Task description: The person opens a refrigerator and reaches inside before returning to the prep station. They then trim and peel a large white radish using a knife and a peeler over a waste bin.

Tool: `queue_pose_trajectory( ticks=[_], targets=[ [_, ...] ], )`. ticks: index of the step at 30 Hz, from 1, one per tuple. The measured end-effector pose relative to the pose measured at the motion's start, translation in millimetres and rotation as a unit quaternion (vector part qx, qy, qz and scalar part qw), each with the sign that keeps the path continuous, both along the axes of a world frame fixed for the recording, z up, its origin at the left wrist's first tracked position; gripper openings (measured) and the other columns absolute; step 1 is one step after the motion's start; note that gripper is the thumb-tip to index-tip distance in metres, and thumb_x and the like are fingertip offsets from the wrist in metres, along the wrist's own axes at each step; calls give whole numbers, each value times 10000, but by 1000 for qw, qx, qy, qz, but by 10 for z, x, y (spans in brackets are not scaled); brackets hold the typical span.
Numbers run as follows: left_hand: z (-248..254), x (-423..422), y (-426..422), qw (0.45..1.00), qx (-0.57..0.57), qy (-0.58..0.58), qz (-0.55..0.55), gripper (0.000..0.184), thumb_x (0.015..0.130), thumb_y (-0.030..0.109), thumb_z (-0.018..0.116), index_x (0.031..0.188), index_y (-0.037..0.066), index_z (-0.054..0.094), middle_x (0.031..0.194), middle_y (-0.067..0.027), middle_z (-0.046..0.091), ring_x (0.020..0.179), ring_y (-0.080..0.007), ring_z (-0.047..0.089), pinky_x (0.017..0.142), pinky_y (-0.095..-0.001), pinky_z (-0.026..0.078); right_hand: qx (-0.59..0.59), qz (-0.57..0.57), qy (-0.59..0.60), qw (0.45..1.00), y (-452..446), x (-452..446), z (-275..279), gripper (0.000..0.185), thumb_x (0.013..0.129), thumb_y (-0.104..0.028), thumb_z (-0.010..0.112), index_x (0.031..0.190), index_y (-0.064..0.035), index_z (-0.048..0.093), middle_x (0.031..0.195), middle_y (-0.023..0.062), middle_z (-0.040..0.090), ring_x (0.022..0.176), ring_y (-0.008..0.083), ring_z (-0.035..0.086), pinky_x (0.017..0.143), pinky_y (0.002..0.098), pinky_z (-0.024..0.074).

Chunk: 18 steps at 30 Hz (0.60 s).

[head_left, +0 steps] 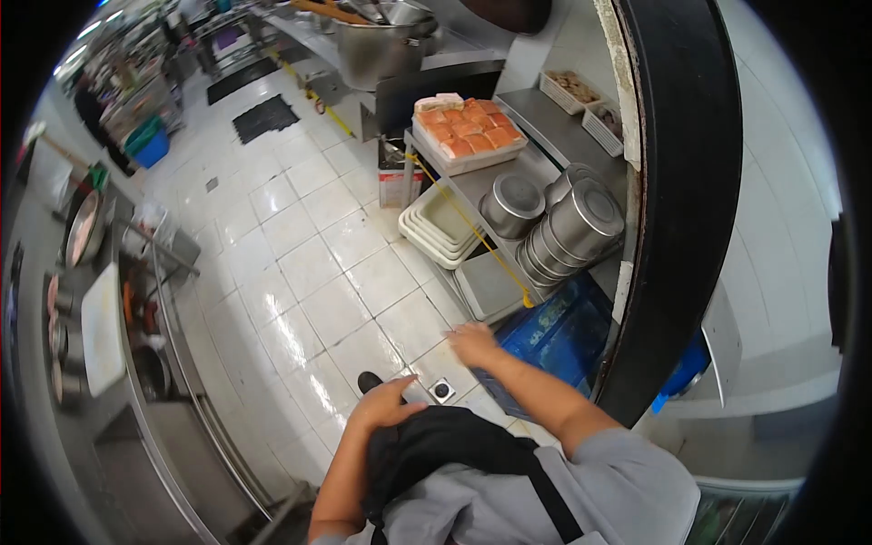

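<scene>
Your left hand is spread wide, nothing seen in it; your right hand is loosely curled.
Whether it holds something, I cannot tell; it is near the blue crate, at the near end of the steel shelf. A careless swing could hook the yellow strap on the shelf's edge. The tiled floor beside the shelf shines; if wet, your shoe could slip.
</scene>
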<state>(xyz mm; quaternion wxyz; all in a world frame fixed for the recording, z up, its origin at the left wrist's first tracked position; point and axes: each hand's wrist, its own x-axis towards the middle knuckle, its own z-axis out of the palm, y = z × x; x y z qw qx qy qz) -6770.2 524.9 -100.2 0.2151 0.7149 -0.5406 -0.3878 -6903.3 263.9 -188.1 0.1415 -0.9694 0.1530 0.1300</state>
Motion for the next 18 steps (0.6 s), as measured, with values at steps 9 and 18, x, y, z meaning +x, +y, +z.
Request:
queue_pose_trajectory(
  ticks=[9, 18],
  targets=[
    [-306, 2437, 715, 949, 97, 80, 288, 654, 828, 320, 744, 1350, 17, 493, 1180, -239, 639, 1036, -339, 653, 864, -402, 533, 122, -542, 269, 786, -764, -2041, -581, 442, 870, -356, 644, 1124, 4, 611, 858, 161, 672, 625, 265, 648, 501, 403, 538],
    [-360, 4742, -462, 962, -14, 105, 252, 455, 934, 199, 617, 1330, 8, 501, 1120, -172, 661, 969, -220, 647, 800, -322, 519, 186, -503, 182, 824, -585, 548, -870, 671, 872, -562, 591, 901, 106, 634, 713, 230, 660, 566, 316, 670, 565, 393, 574]
  ],
)
